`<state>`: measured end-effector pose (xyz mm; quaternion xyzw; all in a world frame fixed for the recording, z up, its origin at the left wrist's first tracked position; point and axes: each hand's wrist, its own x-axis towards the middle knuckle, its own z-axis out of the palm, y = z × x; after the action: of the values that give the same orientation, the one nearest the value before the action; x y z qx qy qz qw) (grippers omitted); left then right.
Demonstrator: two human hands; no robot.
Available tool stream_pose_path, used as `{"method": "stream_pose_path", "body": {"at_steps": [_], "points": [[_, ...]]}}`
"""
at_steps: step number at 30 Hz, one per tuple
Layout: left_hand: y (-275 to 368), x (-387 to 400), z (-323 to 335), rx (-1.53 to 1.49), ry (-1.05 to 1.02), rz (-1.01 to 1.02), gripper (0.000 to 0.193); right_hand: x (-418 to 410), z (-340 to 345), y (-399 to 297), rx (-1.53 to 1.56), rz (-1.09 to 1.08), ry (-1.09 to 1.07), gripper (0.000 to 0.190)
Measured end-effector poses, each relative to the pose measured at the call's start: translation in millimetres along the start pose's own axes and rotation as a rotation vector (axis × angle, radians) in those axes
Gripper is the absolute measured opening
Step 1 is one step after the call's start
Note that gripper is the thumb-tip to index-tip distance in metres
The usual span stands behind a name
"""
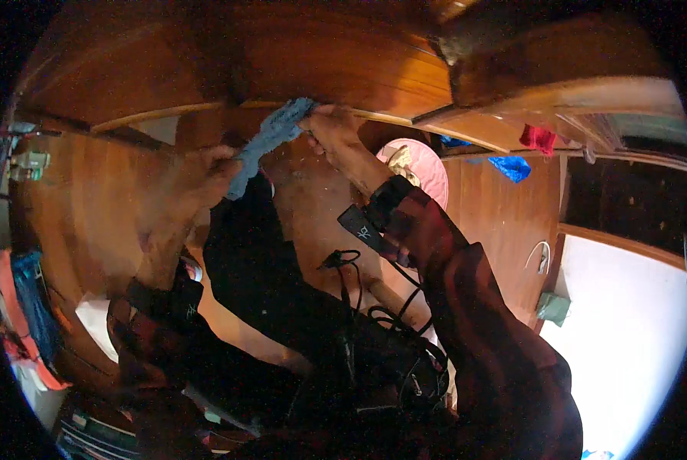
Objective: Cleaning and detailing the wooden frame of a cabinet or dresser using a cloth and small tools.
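A blue-grey fluffy cloth is stretched slantwise between my two hands, in front of a wooden panel. My left hand, blurred, grips its lower left end. The upper right end is pinched in the fingers of my right hand. Both hands are raised near the lower edge of a varnished wooden board. A small black device bearing a mark sits at my right wrist, and a black cable hangs below it. Another black device is at my left wrist.
A round pink item with a figure on it lies beyond my right forearm. Blue cloth and red cloth hang at the right. Coloured fabrics are at the left edge. A bright opening is at the lower right.
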<state>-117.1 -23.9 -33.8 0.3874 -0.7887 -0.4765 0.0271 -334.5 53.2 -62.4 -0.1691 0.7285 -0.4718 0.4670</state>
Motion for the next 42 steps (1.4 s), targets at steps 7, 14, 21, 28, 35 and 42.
{"method": "stream_pose_path", "body": {"at_steps": [7,14,21,28,35,42], "points": [[57,17,3,0.246,-0.114,0.133,0.02,2,-51,22,0.079,-0.159,0.014,0.012],[73,57,48,0.219,-0.218,0.292,0.022,-23,-93,2,0.002,0.057,0.121,0.012],[96,66,67,0.245,-0.108,0.257,0.024,-19,-127,15,0.04,0.023,0.239,0.015],[72,56,25,0.247,-0.223,0.156,0.024,-15,-65,15,0.042,-0.036,0.221,0.016],[-85,21,-22,-0.023,0.225,0.346,0.028,-9,47,-18,-0.396,0.106,0.092,0.018],[-16,-25,-61,0.272,0.009,0.005,0.027,0,80,-23,-0.136,0.162,0.101,0.018]]}}
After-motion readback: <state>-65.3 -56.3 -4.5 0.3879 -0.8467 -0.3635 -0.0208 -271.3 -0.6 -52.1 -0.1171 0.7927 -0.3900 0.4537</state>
